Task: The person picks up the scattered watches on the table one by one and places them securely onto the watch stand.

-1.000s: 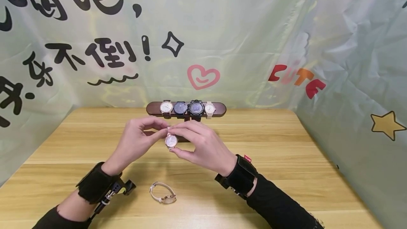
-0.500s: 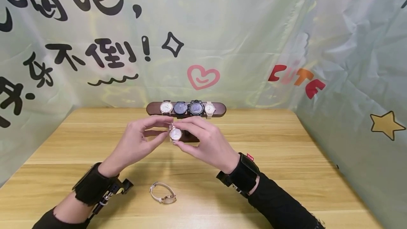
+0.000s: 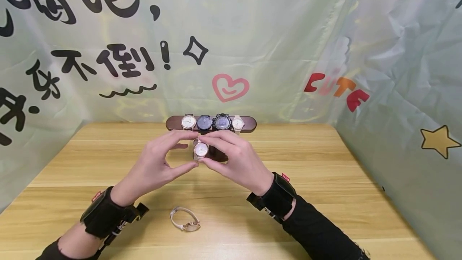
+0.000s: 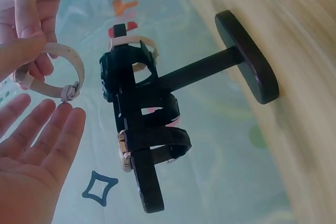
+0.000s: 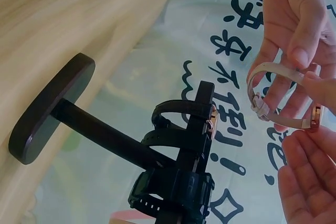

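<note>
Between both hands is a wristwatch (image 3: 201, 149) with a pale round dial and a light strap, buckled into a loop in the left wrist view. My right hand (image 3: 234, 156) pinches it between thumb below and fingers above. The left hand (image 3: 159, 163) curves around its other side; in the left wrist view the thumb overlaps the strap (image 4: 73, 61) and the fingertips sit right at the buckle (image 4: 69, 93). Just beyond the hands stands a dark T-shaped watch stand (image 3: 249, 125), its lower part partly hidden. A second pale-strapped watch (image 3: 185, 226) lies on the table nearer me.
The stand's bar carries several watches: a rose-gold one (image 3: 188, 122), dark ones (image 3: 204, 122) and a cream-strapped one (image 3: 238, 123) toward the right. The stand's flat base (image 4: 257, 72) rests on the wooden table (image 3: 306, 196). A printed cloth backdrop (image 3: 274, 43) hangs behind.
The watch has moved slightly up and right, toward the stand. My left thumb and index finger have spread apart, from pinching near its strap to spanning its height. The right hand keeps its grip.
</note>
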The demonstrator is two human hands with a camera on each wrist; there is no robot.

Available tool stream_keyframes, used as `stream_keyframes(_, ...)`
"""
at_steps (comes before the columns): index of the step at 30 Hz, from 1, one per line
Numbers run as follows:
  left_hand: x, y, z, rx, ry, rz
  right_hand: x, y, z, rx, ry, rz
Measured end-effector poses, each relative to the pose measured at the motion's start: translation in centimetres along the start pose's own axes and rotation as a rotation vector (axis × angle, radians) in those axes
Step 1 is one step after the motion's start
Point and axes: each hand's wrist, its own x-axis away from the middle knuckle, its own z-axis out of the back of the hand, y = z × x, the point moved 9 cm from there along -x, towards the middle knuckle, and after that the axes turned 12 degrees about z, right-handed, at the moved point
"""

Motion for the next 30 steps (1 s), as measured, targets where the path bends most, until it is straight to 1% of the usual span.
stream_keyframes(6, 0.11, 0.16, 0.14, -0.004, 0.039, -0.019, -0.03, -0.09, 0.04, 0.004, 0.002, 0.001)
stream_keyframes(10, 0.14, 0.38, 0.18, 0.001, 0.058, -0.042, 0.01, -0.02, 0.01, 0.002, -0.005, -0.009)
stream_keyframes(20, 0.27, 0.45, 0.1, 0.009, 0.06, -0.057, 0.04, 0.03, -0.11, -0.019, -0.005, -0.004)
stream_keyframes(30, 0.29, 0.57, 0.03, 0.031, 0.075, -0.073, 0.07, 0.25, -0.08, -0.016, 0.0, -0.04)
